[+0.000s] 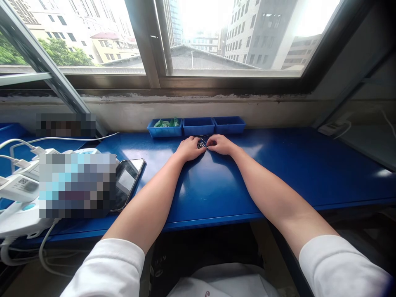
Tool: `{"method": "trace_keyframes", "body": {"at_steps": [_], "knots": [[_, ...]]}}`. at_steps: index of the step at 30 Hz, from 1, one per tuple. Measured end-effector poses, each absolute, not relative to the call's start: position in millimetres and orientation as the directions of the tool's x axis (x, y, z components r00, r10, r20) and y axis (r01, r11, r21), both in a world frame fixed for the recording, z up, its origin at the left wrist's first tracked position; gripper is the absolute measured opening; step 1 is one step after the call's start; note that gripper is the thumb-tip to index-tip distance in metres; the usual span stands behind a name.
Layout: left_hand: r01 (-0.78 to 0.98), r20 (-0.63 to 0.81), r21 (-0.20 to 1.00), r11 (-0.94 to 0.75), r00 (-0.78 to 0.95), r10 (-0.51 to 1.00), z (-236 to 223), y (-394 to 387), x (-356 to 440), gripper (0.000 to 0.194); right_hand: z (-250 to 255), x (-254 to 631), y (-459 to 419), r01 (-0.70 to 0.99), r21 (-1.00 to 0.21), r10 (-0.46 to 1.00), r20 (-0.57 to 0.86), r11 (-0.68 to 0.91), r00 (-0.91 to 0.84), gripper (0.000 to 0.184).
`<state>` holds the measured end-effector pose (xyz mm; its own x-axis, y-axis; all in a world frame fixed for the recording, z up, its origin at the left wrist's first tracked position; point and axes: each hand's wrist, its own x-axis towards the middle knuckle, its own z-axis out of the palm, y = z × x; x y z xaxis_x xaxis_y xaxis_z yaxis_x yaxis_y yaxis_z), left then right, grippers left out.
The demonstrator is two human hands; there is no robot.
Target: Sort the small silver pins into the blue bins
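A small heap of thin dark and silvery metal pieces (201,144), perhaps screws, lies on the blue tabletop between both hands. My left hand (189,149) rests palm down at the heap's left side, its thumb stretched to the right, apart from the fingers. From the right, my right hand (220,144) reaches the heap with thumb and forefinger drawn together. Something small and dark shows at those fingertips, too tiny to name. Just beyond the hands stand a left blue bin (165,130) containing green pieces (167,123), a middle blue bin (198,127) and a right blue bin (229,125).
A phone (128,181) lies left of my left forearm. Beside it are a white power strip (31,212) with plugs and cables, and a blurred-out patch. The blue table (293,165) extends right. A window (216,37) and wall rise behind the bins.
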<state>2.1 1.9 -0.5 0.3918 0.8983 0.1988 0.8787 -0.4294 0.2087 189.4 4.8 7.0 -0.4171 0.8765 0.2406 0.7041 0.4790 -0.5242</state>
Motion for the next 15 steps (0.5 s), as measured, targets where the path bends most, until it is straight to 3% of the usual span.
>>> {"method": "trace_keyframes", "body": {"at_steps": [3,9,15], "knots": [[0.875,0.2,0.216,-0.433,0.394,0.897,-0.3,1.5,1.8,0.057,6.4,189.9,5.7,0.709,-0.501,0.867,0.247,0.496,-0.432,0.012],[0.87,0.2,0.216,-0.443,0.405,0.892,0.2,1.7,1.3,0.058,1.6,192.3,9.5,0.654,-0.604,0.886,0.233,0.455,-0.401,0.013],[0.871,0.2,0.219,-0.439,0.4,0.894,-0.1,1.5,0.6,0.062,2.8,191.7,8.5,0.644,-0.614,0.886,0.243,0.455,-0.394,0.012]]}}
